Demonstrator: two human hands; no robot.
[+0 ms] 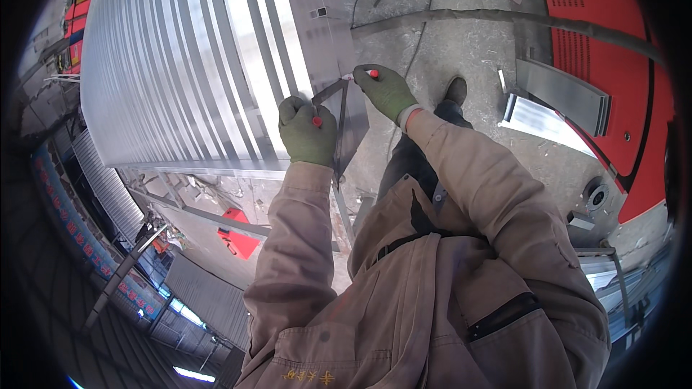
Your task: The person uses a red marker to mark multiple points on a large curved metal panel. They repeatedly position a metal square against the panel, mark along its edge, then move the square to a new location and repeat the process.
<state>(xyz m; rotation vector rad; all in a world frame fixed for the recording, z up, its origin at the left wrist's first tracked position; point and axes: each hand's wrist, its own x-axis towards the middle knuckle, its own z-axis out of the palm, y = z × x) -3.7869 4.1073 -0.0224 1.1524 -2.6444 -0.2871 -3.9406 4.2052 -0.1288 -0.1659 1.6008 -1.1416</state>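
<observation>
My left hand point(308, 132), in a green glove, is closed at the near right corner of a large ribbed metal panel point(194, 65). A small red-ended piece point(317, 122) shows at its fingers; its kind is unclear. My right hand point(388, 92), gloved alike, pinches a slim thing with a red end point(373, 73) and a pale tip, just past the panel's right edge. Between the hands lies a dark, narrow angled metal piece point(329, 93) at the panel's corner. Glove fingers hide most of both held things.
Dark cables and a thick hose point(504, 16) cross the concrete floor at the right. Red metal panels point(577, 43) stand along the right side, with loose silver sheet pieces point(551, 126) beside them. A metal bar point(209, 215) and a red part point(239, 234) lie at lower left.
</observation>
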